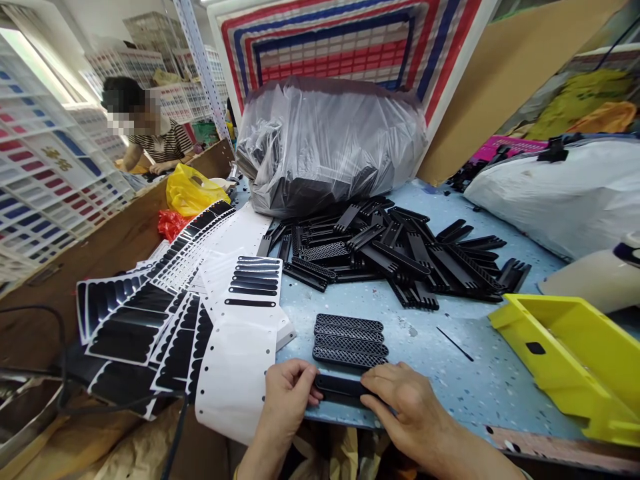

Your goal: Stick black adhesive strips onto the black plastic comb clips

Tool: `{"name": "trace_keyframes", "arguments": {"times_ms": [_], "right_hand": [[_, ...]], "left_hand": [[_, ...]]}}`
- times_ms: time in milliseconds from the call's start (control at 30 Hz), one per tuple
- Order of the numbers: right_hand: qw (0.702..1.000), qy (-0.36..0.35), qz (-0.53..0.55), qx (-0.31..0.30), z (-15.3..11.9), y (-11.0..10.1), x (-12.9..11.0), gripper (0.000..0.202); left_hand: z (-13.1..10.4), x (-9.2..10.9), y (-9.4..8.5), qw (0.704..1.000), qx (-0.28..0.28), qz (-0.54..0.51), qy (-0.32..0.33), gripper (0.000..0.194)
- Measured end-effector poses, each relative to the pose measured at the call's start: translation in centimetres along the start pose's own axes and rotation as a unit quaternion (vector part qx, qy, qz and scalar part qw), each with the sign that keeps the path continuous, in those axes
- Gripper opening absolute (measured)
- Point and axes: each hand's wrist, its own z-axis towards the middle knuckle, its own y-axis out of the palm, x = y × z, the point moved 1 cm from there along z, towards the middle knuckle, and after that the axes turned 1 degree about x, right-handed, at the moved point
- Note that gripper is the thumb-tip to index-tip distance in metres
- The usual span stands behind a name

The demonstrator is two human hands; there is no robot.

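At the front edge of the table I hold a slim black plastic bar (341,385) with rounded ends, its smooth side up. The thumb and fingers of my left hand (289,392) pinch its left end, and my right hand (406,405) is closed around the right end. Just beyond it, several black bars with a lattice pattern (350,339) lie side by side in a neat row. To the left, a white backing sheet (235,363) carries a few black adhesive strips (254,277) and rows of bare places.
A heap of black plastic pieces (380,250) lies in front of a filled clear bag (330,147). Fanned sticker sheets (135,333) cover the left side. A yellow bin (570,353) and a white sack (560,190) stand right. Another person (160,143) sits at far left.
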Motion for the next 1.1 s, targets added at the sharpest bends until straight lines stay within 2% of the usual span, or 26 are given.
{"name": "trace_keyframes", "arguments": {"times_ms": [200,433,633,833,967,1100], "right_hand": [[1.000,0.008,0.027,-0.009,-0.1,0.1,0.2,0.021],[0.999,0.014,0.043,-0.015,-0.2,0.3,0.2,0.021],[0.999,0.007,0.036,-0.008,-0.1,0.3,0.1,0.020],[0.999,0.006,0.034,-0.009,-0.2,0.5,0.3,0.020],[0.998,0.010,0.056,-0.017,-0.4,0.5,0.3,0.022],[0.998,0.007,0.065,-0.001,-0.5,0.5,0.4,0.021]], "left_hand": [[0.3,-0.4,0.4,0.999,0.031,-0.016,-0.007,0.039],[0.4,-0.9,0.2,0.999,0.025,-0.023,0.003,0.032],[0.0,0.2,-0.2,1.000,-0.028,-0.010,0.007,0.028],[-0.1,0.1,-0.9,0.993,-0.110,0.037,0.021,0.034],[0.0,-0.2,-1.0,0.993,-0.112,0.028,0.008,0.029],[-0.1,-0.2,-0.9,0.993,-0.111,0.026,0.016,0.026]]}}
